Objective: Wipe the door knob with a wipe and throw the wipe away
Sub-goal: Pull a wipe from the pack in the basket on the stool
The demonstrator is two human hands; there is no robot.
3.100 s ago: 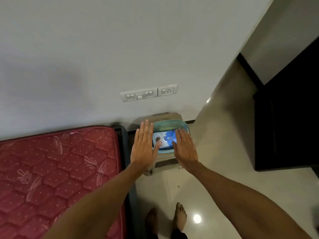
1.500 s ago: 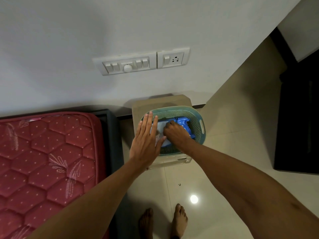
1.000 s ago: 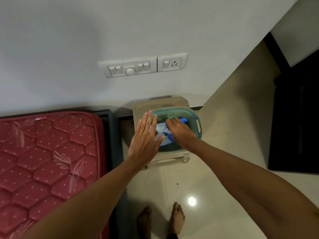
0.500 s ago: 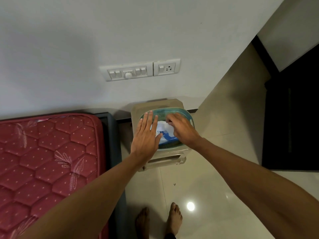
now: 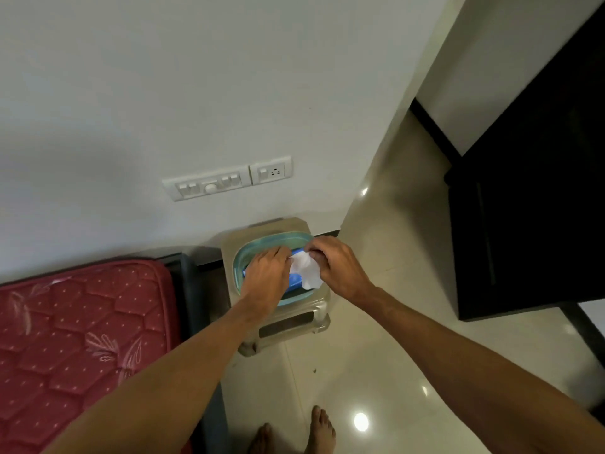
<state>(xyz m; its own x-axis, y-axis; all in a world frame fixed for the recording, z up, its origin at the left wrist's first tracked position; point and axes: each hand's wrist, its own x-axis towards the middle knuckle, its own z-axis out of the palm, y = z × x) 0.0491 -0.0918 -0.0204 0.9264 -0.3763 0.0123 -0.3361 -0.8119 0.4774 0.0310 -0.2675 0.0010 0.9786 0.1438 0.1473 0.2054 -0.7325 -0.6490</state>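
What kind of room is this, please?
Probably a bedroom in a home: a red quilted mattress lies beside the wall, a switch and socket panel sits low above a small plastic stool, and the person is barefoot.

1. The beige plastic stool stands on the glossy cream tiled floor, its back edge close to the white wall.
2. On the stool's seat sits a teal basket, filling most of the top.
3. Left of the stool, a dark bed frame rests on the floor and carries a red quilted mattress.
4. In front of the stool, two bare feet stand on the tiles.
5. Right of the stool, well apart, a dark cabinet meets the floor.
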